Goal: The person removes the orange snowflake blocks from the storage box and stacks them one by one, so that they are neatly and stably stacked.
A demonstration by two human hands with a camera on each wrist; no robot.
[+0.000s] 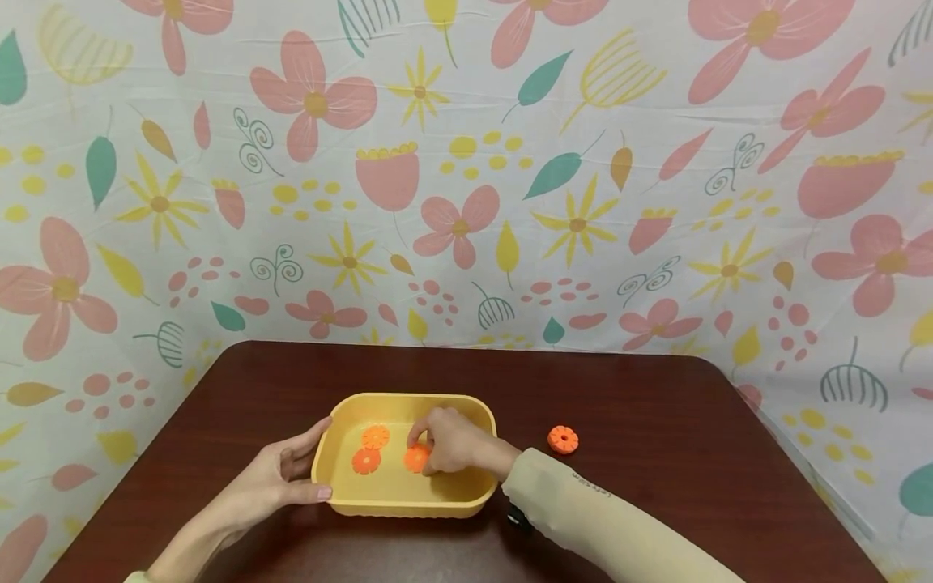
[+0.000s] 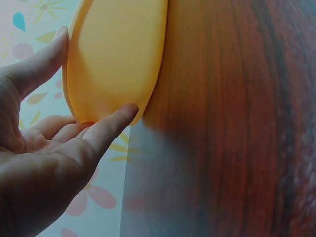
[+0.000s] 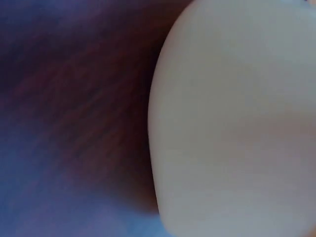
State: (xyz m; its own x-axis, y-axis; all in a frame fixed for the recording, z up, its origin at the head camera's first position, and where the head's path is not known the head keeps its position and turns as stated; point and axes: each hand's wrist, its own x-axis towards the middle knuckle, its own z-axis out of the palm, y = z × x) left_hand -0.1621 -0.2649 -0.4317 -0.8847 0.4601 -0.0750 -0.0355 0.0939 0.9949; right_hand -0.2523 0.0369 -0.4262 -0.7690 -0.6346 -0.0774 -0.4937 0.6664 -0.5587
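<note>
Left hand [image 1: 266, 479] is gripping yellow tray [image 1: 401, 509] by left end | right hand [image 1: 455, 441] is pinching orange disc [image 1: 415, 459] inside, right of two more discs [image 1: 366, 461] | another disc [image 1: 563, 440] is lying farther right on table [image 1: 656, 405]

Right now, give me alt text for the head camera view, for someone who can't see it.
A person's right hand reaches into a yellow tray, touching an orange disc; the left hand holds the tray's left end. Two more orange discs lie inside, and another lies outside, to the right, on the dark table before a flowered backdrop.
</note>
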